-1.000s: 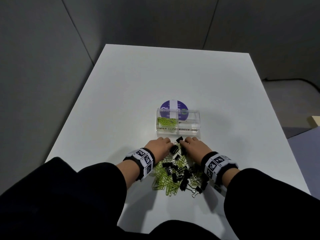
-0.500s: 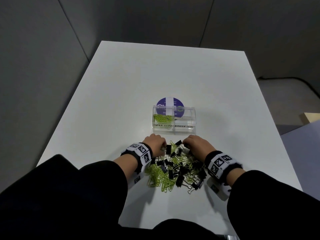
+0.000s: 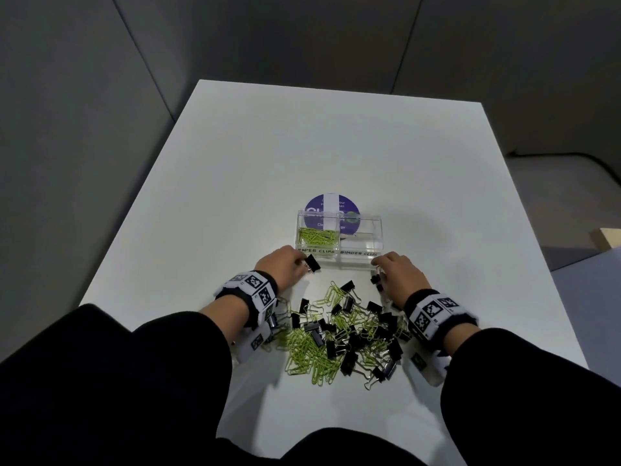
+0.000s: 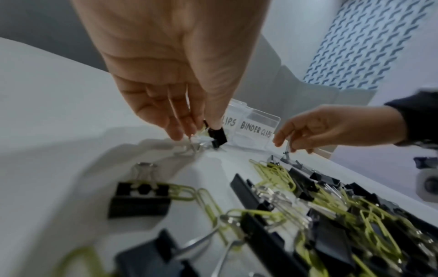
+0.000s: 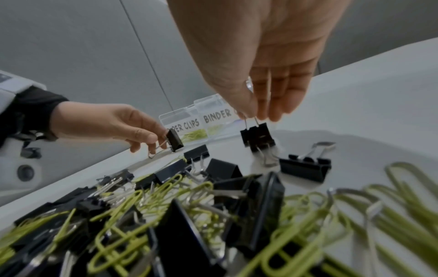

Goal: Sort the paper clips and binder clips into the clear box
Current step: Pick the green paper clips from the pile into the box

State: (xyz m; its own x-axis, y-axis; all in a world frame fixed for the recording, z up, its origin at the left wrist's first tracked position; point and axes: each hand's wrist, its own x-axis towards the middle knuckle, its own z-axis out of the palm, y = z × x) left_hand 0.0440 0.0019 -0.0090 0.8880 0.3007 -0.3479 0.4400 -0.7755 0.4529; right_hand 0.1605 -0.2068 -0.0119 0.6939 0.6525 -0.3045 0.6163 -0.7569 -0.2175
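A clear two-part box (image 3: 378, 238) stands mid-table, labelled PAPER CLIPS and BINDER CLIPS. Green paper clips (image 3: 317, 236) lie in its left part; the right part looks bare. A mixed pile of green paper clips and black binder clips (image 3: 339, 334) lies in front of it. My left hand (image 3: 280, 267) pinches a black binder clip (image 3: 312, 263) (image 4: 217, 135) just in front of the box's left end. My right hand (image 3: 396, 270) pinches the wire handles of another black binder clip (image 5: 257, 136) (image 3: 375, 280) near the box's right front corner, low over the table.
A round purple disc (image 3: 331, 210) lies right behind the box. The white table (image 3: 235, 196) ends at a dark wall on the left and at a drop on the right. A second binder clip (image 5: 304, 167) lies just right of the held one.
Both hands have drawn apart from the top of the pile, each lifting out a black binder clip, and have moved forward to the box's front.
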